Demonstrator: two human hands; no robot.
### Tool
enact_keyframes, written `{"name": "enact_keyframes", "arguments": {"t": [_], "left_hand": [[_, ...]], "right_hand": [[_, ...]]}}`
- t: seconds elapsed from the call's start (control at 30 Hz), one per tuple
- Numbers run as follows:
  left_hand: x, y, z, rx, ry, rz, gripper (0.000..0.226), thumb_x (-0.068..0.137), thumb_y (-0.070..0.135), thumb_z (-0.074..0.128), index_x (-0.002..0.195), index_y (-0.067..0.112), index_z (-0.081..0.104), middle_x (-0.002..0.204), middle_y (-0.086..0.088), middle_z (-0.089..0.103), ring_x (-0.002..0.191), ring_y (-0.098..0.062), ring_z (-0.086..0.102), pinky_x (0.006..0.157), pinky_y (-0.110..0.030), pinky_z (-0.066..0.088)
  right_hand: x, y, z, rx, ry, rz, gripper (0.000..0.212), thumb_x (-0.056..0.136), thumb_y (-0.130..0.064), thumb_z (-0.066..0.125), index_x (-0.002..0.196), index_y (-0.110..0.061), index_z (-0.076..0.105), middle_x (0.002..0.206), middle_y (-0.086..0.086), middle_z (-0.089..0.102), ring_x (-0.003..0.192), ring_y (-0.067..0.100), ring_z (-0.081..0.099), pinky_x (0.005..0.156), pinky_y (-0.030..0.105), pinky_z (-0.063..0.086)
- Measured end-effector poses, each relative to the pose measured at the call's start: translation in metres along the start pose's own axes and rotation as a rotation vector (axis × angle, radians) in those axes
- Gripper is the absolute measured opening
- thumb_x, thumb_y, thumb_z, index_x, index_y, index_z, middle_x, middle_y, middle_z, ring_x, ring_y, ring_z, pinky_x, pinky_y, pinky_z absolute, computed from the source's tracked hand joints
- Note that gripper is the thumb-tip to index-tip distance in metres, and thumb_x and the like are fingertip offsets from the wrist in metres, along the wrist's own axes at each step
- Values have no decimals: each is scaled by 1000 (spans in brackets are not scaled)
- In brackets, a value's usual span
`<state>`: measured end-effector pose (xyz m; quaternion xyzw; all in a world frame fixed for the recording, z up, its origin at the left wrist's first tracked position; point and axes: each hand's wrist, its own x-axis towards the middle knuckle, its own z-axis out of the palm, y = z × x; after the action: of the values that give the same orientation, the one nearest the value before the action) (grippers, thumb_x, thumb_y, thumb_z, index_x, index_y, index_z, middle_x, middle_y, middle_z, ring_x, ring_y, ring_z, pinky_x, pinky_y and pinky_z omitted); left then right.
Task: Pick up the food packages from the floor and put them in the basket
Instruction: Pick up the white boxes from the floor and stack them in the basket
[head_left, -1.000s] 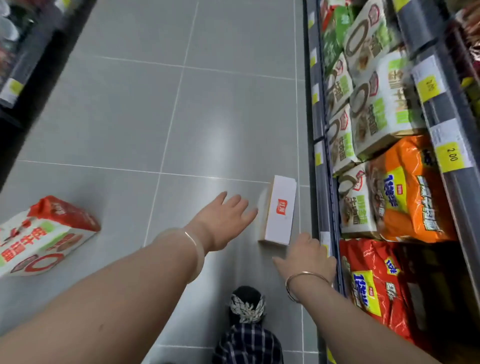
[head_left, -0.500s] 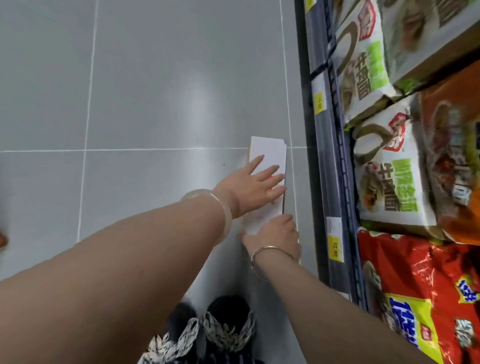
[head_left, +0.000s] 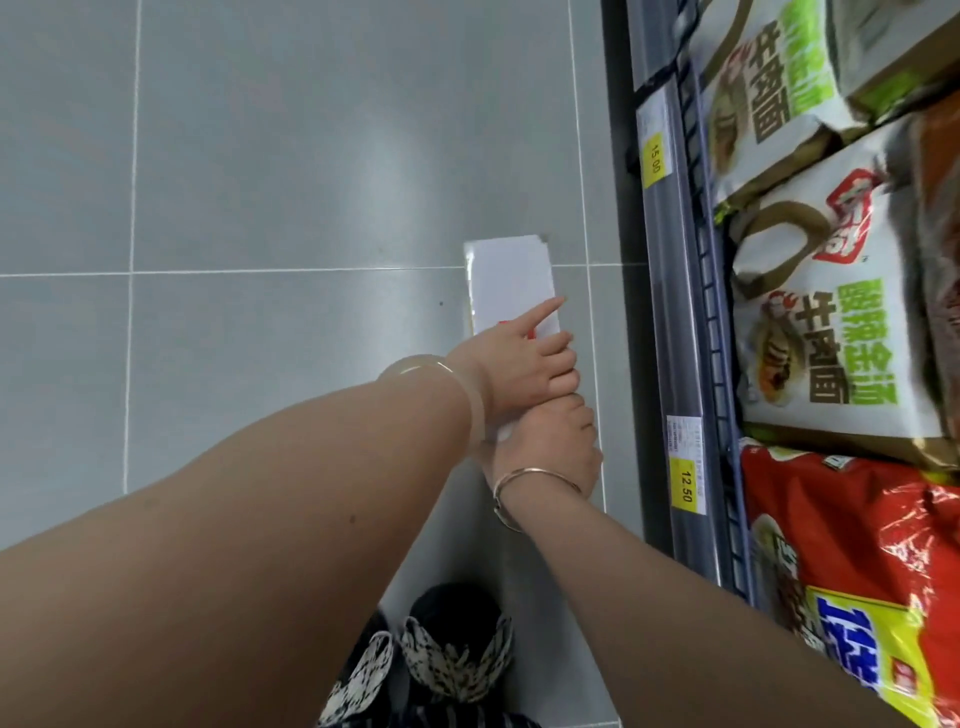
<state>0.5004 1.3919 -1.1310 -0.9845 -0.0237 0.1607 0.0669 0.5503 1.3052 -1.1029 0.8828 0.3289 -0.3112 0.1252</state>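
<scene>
Box (head_left: 506, 283) on the floor, with both hands on it.

The white box lies flat on the grey floor (head_left: 260, 182), close to the bottom of the shelf (head_left: 670, 322) on the right. The shelf is full of big noodle bags (head_left: 826, 322), white and green ones up top and red ones lower down, with yellow price tags (head_left: 687, 486) along its edge. The left hand (head_left: 511, 364) lies on top of the box, first finger straight, the other fingers bent over the right edge. The right hand (head_left: 550, 441) curls around the near end of the box. A bracelet (head_left: 530, 480) sits on each wrist. Two dark shoes (head_left: 457, 639) stand at the bottom.
</scene>
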Motion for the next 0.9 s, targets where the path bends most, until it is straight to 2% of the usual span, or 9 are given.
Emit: {"name": "enact_keyframes", "arguments": {"t": [0.03,0.07,0.13,0.17,0.2,0.27,0.47,0.63,0.9], "left_hand": [[-11,0,-6,-27,49,-58,80,94,3,-10,80,13,68,77,-3,68,84,-24,69,95,-52,49],[-21,2,-13,-81,73,-121,83,90,0,-13,78,10,68,72,-5,66,75,-25,67,93,-53,50],[-47,-2,-47,-188,-6,-258,54,83,0,13,84,7,66,74,-7,64,72,-26,64,96,-56,46],[-62,-4,-62,-260,-108,-291,40,81,5,26,97,5,63,86,-9,62,82,-27,62,104,-57,38],[-72,-5,-71,-329,-185,-333,35,81,10,38,112,4,54,101,-10,58,95,-29,57,112,-58,24],[-98,-9,-92,-379,-336,-440,51,81,23,54,126,5,39,118,-10,48,112,-30,48,116,-56,8],[-189,-40,-184,-427,-308,-586,64,71,40,65,121,8,41,118,-9,48,112,-29,47,114,-51,17],[-271,-47,-263,-439,-234,-780,66,66,49,68,112,10,42,114,-8,47,103,-27,45,95,-39,32],[-392,-4,-349,-430,-203,-1059,65,66,51,67,111,11,42,113,-7,47,102,-26,46,87,-38,34]], "right_hand": [[-8,1,-8,-73,17,-75,78,78,-41,70,133,0,33,131,12,43,121,25,46,96,31,38],[-15,2,-15,-139,28,-152,80,74,-43,72,131,-2,34,129,10,45,118,23,47,94,30,38],[-33,-1,-38,-268,43,-331,78,71,-40,74,130,-5,36,126,9,45,116,23,46,93,30,37],[-42,-4,-51,-327,42,-421,78,71,-39,74,129,-6,36,126,9,44,115,23,45,93,30,36],[-49,-7,-63,-377,37,-504,77,71,-38,74,130,-6,35,126,9,44,114,24,44,92,30,36],[-67,-18,-90,-452,3,-632,77,73,-38,72,132,-6,34,127,9,42,114,25,43,92,30,36],[-150,-68,-183,-617,-21,-885,74,72,-42,71,128,-8,37,123,8,44,113,24,43,91,31,39],[-228,-104,-247,-746,82,-1078,75,69,-44,74,125,-9,39,119,7,46,108,24,46,87,33,44],[-357,-138,-277,-821,215,-1327,71,68,-41,74,122,-12,39,119,4,46,109,23,46,87,31,41]]}}
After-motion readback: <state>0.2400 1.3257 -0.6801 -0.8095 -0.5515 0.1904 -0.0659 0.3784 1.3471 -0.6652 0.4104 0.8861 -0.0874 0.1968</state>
